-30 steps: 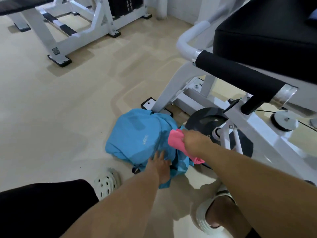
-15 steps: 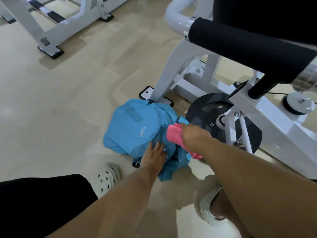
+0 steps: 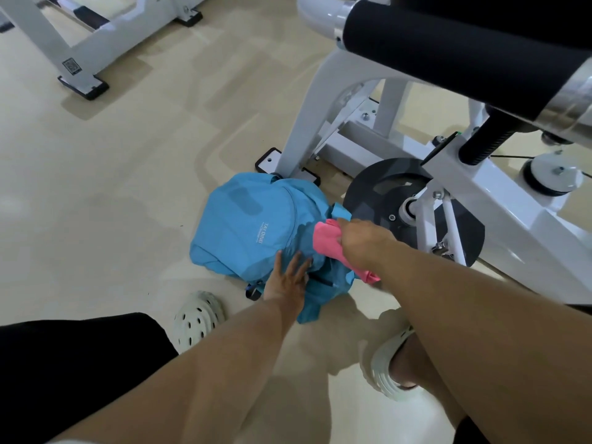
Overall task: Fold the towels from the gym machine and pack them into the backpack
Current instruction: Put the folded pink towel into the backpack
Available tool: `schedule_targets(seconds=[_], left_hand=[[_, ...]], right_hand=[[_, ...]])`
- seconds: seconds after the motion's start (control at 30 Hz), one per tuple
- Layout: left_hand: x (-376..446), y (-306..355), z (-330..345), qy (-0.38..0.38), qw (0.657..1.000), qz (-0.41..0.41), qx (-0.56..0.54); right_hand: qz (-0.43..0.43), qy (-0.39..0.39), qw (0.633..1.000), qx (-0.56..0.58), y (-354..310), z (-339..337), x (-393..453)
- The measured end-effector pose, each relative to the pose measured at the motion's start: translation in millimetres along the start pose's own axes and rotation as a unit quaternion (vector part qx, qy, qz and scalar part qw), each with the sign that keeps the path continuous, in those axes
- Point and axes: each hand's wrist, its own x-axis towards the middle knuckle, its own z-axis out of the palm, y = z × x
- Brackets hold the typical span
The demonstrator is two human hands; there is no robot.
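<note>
right hand grips the pink towel, which runs toward lower right, at the backpack opening just left; left hand fingers spread flat on the fabric.

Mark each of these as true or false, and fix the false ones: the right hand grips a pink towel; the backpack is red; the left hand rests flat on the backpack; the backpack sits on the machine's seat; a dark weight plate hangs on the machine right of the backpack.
1. The right hand grips a pink towel. True.
2. The backpack is red. False: it is blue.
3. The left hand rests flat on the backpack. True, fingers spread.
4. The backpack sits on the machine's seat. False: it lies on the floor by the gym machine.
5. A dark weight plate hangs on the machine right of the backpack. True.
</note>
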Motion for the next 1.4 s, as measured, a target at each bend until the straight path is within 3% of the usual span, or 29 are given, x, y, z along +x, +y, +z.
schedule_targets(seconds=[0.07,0.17,0.27,0.4,0.57,0.77,0.83,0.93,1.03,1.07,1.1,1.27,1.33,1.4], left_hand=[[-1.2,-1.4,-6.2,0.062,0.992,-0.024,-0.107],[-3.6,-8.3,-24.0,0.162,0.929,-0.101,-0.316],[-10.0,-22.7,-33.0,0.161,0.874,-0.158,-0.430],[-16.2,-38.9,-32.0,0.137,0.812,-0.170,-0.542],[-30.3,-70.4,-39.4,0.154,0.792,-0.224,-0.547],[-49.0,-98.2,-25.4,0.207,0.655,-0.376,-0.622],[-50.9,-94.9,-23.8,0.200,0.638,-0.363,-0.649],[-46.8,-84.2,-25.8,0.191,0.628,-0.280,-0.701],[-43.6,-85.4,-36.5,0.234,0.530,-0.254,-0.774],[-42.8,-89.8,-37.9,0.248,0.515,-0.268,-0.776],[-41.7,-95.6,-38.7,0.259,0.530,-0.282,-0.757],[-36.5,-116.6,-36.6,0.244,0.733,-0.314,-0.552],[-36.6,-111.8,-40.1,0.252,0.772,-0.294,-0.504],[-35.7,-104.1,-39.6,0.269,0.766,-0.261,-0.522]], right_hand=[[0.002,0.003,1.000,0.001,-0.3,-1.9,-0.8],[0.017,-0.005,1.000,-0.001,-1.3,-7.3,-2.2],[0.017,0.001,1.000,0.002,-4.6,-7.1,-2.9],[0.040,-0.005,0.999,-0.008,-11.2,-7.2,-3.4],[0.090,0.022,0.996,0.000,-18.2,-8.3,-1.3],[0.082,0.055,0.995,0.020,-33.8,-7.8,1.9],[0.017,0.079,0.993,0.081,-47.6,-10.3,7.5],[-0.071,0.112,0.982,0.137,-70.5,-14.6,12.0],[-0.099,0.106,0.978,0.152,-81.5,-13.2,16.0],[-0.102,0.101,0.977,0.158,-82.2,-11.4,17.1],[-0.102,0.095,0.977,0.163,-81.8,-8.7,19.3],[-0.003,0.071,0.980,0.185,-71.3,-0.7,27.9],[0.076,0.067,0.971,0.218,-68.5,-0.9,30.1],[0.134,0.070,0.955,0.255,-68.0,-0.1,33.0]])
